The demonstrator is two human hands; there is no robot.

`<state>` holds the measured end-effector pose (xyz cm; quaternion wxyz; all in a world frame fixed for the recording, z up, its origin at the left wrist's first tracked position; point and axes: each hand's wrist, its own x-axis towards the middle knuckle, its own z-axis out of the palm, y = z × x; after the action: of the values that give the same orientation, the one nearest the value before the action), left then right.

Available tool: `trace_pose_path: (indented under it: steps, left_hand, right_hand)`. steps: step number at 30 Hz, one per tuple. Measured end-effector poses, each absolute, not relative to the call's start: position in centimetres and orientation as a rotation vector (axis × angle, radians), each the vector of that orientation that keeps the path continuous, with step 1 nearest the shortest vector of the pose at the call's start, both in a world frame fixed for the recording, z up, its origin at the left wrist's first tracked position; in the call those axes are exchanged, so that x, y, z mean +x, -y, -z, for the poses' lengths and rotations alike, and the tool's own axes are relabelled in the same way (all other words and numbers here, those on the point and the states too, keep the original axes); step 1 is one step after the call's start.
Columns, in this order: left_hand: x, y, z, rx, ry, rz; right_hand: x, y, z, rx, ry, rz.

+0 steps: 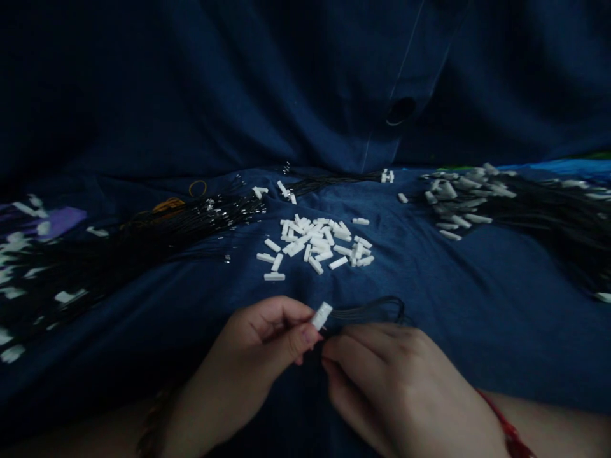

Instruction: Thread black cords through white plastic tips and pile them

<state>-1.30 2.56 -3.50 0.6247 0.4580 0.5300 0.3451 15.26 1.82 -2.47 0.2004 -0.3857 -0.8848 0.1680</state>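
Note:
My left hand (258,356) pinches a small white plastic connector housing (322,315) between thumb and fingers. Thin black wires (367,310) run rightward from beside the housing, bend round and pass down behind my right hand (386,375). That hand is closed in a pinch on the wires, close to the housing's lower end; its fingertips hide the exact spot of the grip. Just beyond both hands, a loose pile of white connector housings (317,238) lies on the dark blue cloth (458,331).
At left lies a large bundle of black wires (157,232) with shiny metal tips; white pieces and a purple item (67,219) are beside it. A thinner wire bundle (334,180) lies behind the pile. To the right, many wires end in white connectors (461,191).

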Motion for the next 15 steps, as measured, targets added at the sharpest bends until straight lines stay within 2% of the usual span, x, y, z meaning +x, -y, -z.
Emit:
trace_pose_path:
  steps: [15]
  left_hand:
    - [-1.23,-2.53,3.15,1.043,-1.232,-0.769]
  right_hand:
    - [15.38,-1.51,2.21,-1.038,2.475,-0.502]
